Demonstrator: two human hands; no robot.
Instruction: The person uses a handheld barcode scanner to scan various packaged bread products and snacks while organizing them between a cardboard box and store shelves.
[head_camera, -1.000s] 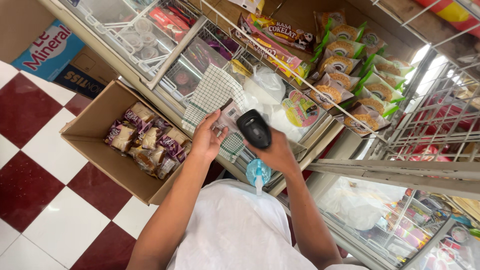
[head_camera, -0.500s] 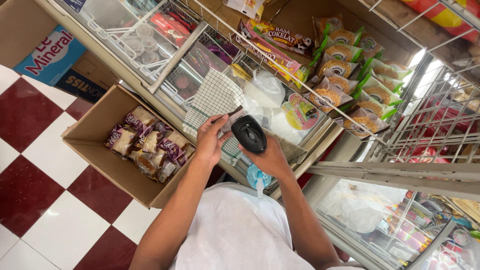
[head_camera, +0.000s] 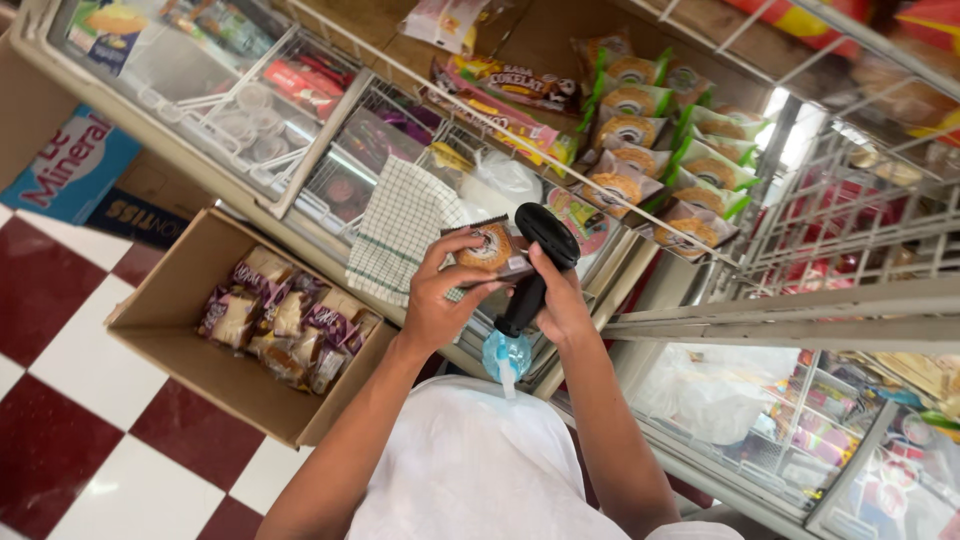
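Head view: left hand (head_camera: 435, 300) fingers pinch a small snack packet (head_camera: 490, 250); right hand (head_camera: 560, 300) fingers wrap a black handheld scanner (head_camera: 540, 255), its head just beside the packet. Best keep the packet flat, facing the scanner. Below-left of the fingers, cardboard box (head_camera: 160, 330) of packets on checkered floor (head_camera: 60, 400); wire shelves (head_camera: 640, 170) beyond.

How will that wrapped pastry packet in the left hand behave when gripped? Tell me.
The pastry packet looks like thin printed film, so it probably crinkles and gives under the left hand, whose fingertips pinch its edges. It seems light, held by fingertips alone. The glossy wrap may slide, and the soft contents could squash if squeezed while the right hand aims the black scanner.
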